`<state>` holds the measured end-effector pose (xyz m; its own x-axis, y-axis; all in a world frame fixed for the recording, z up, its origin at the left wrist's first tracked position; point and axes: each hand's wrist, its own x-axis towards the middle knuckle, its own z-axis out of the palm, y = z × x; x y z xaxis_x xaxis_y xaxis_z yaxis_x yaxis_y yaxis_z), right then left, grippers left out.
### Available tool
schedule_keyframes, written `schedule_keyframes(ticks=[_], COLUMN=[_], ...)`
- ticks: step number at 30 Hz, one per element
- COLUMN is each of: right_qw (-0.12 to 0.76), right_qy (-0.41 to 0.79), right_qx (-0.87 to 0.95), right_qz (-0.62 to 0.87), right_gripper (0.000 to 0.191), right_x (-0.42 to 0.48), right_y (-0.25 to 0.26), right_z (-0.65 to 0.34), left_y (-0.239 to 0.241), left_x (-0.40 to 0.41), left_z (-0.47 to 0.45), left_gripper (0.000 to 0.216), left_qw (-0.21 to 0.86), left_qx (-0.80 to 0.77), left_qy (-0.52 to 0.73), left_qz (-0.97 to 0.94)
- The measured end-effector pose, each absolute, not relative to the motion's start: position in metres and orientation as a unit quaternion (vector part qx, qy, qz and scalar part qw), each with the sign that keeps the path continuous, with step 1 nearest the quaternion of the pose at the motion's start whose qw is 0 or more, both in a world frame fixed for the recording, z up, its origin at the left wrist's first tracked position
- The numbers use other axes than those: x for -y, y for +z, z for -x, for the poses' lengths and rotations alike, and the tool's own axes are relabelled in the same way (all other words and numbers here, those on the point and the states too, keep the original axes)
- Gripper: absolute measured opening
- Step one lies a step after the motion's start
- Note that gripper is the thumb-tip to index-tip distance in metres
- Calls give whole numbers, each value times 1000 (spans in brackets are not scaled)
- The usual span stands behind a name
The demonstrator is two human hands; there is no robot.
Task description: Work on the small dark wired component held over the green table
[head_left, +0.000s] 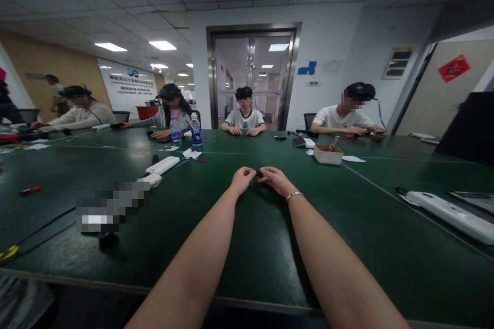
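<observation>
Both my arms reach forward over the green table [262, 236], and the two hands almost meet near its middle. My right hand [275, 179], with a silver bracelet [295, 195] at the wrist, is closed in a pinch on a small black object [260, 173]. It is too small and dark for me to tell its kind. Close beside it on the left, my left hand [243, 180] is also closed, thumb and fingers pressed together at the near side of the black object. What lies between those fingertips is too small to name.
White power strips lie left [164, 165] and right [450, 213]. An open box [328, 154] stands ahead right, two plastic bottles [196, 131] ahead left. A red-and-black item [30, 190] and cables are at far left. Several people sit working along the far side.
</observation>
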<state>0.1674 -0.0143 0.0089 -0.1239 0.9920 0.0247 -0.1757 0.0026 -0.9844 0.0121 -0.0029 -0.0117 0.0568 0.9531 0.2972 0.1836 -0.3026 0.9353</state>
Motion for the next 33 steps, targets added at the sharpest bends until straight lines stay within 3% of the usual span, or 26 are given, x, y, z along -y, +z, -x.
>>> schedule_keyframes(ticks=[9, 14, 21, 33], right_qw=[514, 503, 492, 491], right_qy=[581, 584, 588, 585], right_qx=[501, 501, 504, 524], right_qz=[383, 394, 397, 376], right_gripper=[18, 5, 2, 24], right_x=[15, 15, 14, 13], right_y=[7, 8, 8, 6], right_z=[-172, -168, -169, -173], left_y=[-13, -12, -9, -10], left_x=[3, 4, 4, 2], left_z=[-13, -13, -14, -12], left_gripper=[13, 10, 11, 12], left_qw=[385, 377, 383, 389], left_qx=[-454, -463, -467, -471], left_qy=[529, 542, 538, 532], left_qz=[-605, -591, -588, -586])
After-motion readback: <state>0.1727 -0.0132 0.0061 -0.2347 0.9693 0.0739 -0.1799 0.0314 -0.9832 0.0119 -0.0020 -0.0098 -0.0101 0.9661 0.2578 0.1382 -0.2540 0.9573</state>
